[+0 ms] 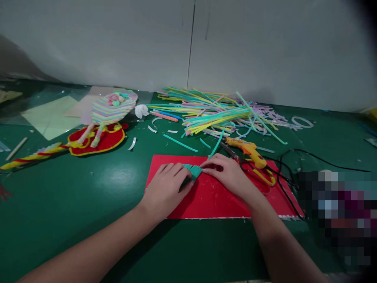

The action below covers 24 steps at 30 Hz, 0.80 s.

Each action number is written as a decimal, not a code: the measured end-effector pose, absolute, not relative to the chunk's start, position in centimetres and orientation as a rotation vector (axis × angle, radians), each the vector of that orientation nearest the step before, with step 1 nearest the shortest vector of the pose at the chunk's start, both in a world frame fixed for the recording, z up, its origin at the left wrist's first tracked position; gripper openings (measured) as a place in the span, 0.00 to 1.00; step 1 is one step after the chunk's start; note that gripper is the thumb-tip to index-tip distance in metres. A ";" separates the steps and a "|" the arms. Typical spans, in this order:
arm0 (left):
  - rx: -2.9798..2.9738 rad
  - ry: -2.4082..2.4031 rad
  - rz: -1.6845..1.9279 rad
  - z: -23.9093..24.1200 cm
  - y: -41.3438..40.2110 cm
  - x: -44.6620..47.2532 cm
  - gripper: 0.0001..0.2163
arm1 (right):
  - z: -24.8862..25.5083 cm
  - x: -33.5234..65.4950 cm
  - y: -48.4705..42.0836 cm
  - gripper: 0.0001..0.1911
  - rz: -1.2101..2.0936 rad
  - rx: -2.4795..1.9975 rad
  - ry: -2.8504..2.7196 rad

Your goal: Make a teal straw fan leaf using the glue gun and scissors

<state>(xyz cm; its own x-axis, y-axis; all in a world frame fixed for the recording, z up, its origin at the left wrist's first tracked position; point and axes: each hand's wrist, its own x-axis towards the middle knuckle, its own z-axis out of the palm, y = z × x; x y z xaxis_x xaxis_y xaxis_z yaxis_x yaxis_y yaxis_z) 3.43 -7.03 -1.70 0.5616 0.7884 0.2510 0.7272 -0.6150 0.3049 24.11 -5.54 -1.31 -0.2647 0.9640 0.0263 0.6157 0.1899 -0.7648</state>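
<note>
Over the red board (218, 204), my left hand (169, 184) is closed around a small teal piece (193, 170) made of pipe cleaners lying side by side. My right hand (224, 171) pinches a teal pipe cleaner (218, 144) at the right edge of that piece; its free end sticks up and away from me. Part of the teal piece is hidden under my left fingers. Just right of my right hand, scissors (232, 151) and a yellow glue gun (249, 151) lie at the board's far edge.
A heap of pastel pipe cleaners (218, 114) lies along the wall. At the left are a striped pipe-cleaner fan (113, 108) and a red-and-yellow one (114, 137). A black cord (324, 159) runs right. Loose teal pieces and white scraps (132, 144) dot the green table (103, 220).
</note>
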 end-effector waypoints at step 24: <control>2.640 1.260 0.536 -1.7 -7.0 3.4 0.01 | -1.6 23.9 -5.4 0.07 0.849 -1.469 -1.931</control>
